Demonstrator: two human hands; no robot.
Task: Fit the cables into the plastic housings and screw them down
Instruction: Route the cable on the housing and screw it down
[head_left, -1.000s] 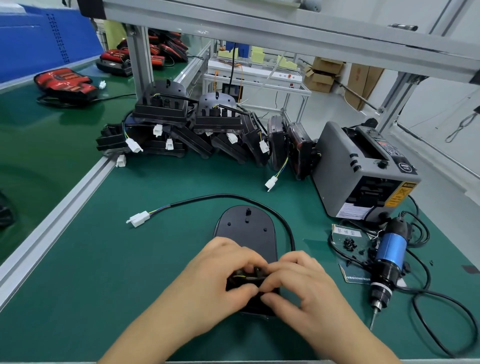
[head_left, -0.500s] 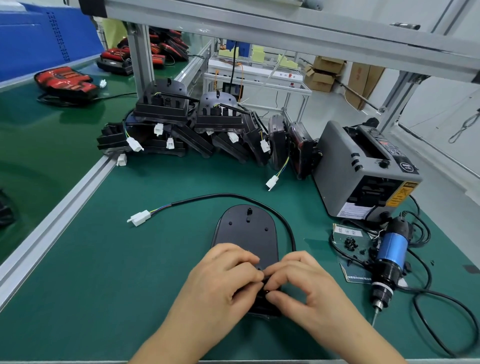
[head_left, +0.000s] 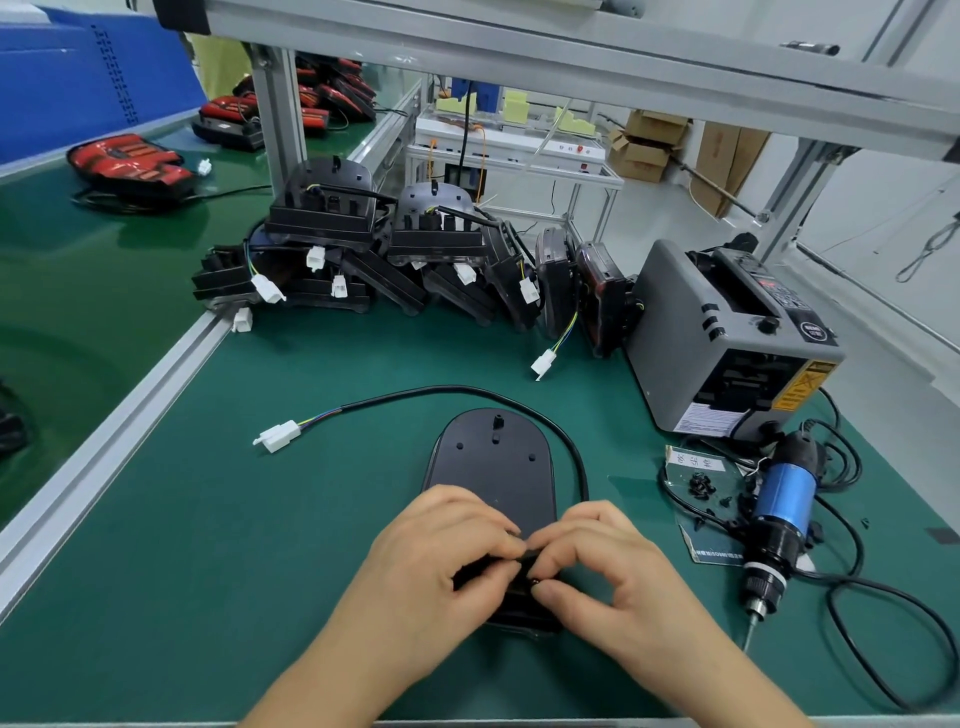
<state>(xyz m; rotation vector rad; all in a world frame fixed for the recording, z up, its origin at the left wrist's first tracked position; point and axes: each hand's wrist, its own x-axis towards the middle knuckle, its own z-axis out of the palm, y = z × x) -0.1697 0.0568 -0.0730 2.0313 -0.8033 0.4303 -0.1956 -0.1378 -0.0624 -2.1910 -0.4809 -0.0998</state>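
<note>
Housing (head_left: 493, 467), black and flat on the green mat (head_left: 208, 571), sits right before us, and at its near end our left hand (head_left: 441, 558) and right hand (head_left: 610, 569) both pinch the black cable (head_left: 577, 457) with curled fingers, its white connector (head_left: 278, 435) lying out left.

One head-worn view looks forward and down, close over the green bench (head_left: 208, 545) (wide-angle, edges bowed).
</note>
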